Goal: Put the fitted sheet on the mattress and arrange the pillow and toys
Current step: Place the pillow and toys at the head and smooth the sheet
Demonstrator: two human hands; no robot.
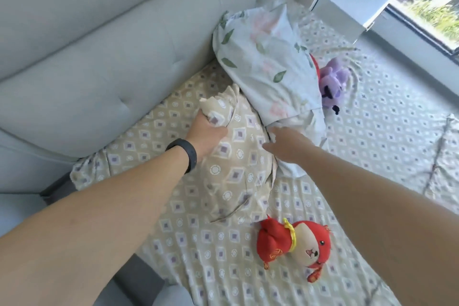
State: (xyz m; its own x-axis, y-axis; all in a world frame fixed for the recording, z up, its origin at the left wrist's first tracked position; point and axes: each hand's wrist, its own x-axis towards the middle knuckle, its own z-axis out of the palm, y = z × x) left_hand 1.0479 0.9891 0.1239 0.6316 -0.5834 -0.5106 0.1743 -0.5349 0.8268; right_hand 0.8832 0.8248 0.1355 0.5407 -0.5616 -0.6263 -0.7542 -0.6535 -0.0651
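Arms reached forward over the bed, both bare and stretched toward the headboard [104, 62]. The left hand [206, 134], a dark band [185, 155] on its wrist, had its fingers curled tight round a bunched corner of the beige diamond-patterned pillow [236, 156], which lay at the head edge of the bed against the headboard. The right hand [285, 143] lay palm down with fingers straight and relaxed on that pillow's far side, touching the floral pillow [268, 57] propped beside it. The fitted sheet [385, 136] covered the mattress. A red plush toy [295, 246] lay near the bed's near edge; a purple plush toy [332, 79] sat beyond the floral pillow.
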